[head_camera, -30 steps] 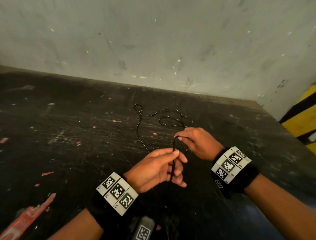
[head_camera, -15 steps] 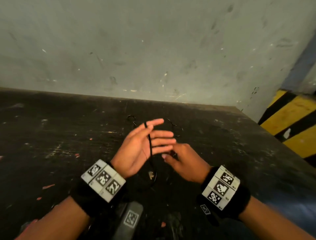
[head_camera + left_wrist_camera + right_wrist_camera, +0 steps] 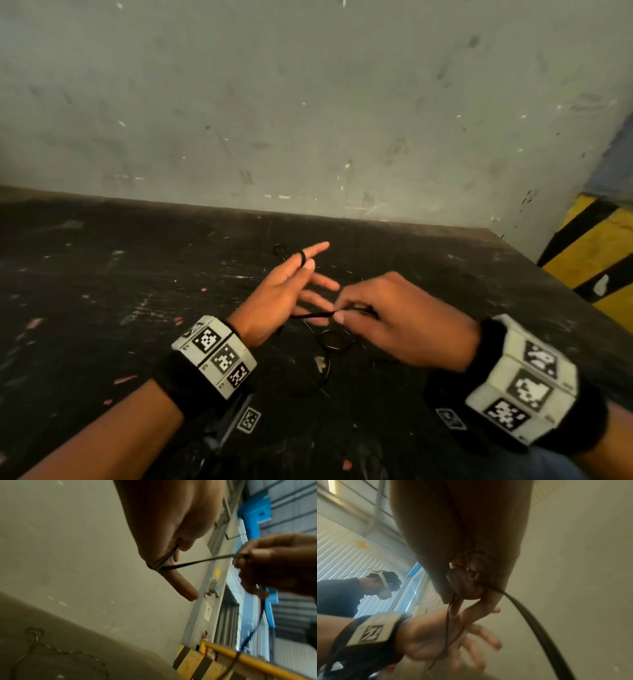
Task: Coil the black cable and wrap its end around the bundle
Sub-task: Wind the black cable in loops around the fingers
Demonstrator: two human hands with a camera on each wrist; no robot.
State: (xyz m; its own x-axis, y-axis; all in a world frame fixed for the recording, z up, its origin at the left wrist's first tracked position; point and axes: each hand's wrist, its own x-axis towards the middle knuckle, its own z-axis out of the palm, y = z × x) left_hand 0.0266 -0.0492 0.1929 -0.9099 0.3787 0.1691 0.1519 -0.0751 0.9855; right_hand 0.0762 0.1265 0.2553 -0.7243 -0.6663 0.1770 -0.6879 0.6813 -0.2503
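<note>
black cable [image 3: 310, 314] now looped over spread left hand [image 3: 274, 301] | pinched taut by right hand [image 3: 394, 318] (first turns only; coiling begun)

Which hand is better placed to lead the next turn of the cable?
The right hand, probably: it pinches the black cable and can move it. The left hand is spread flat, with the cable looped round its fingers, serving as the form.
</note>
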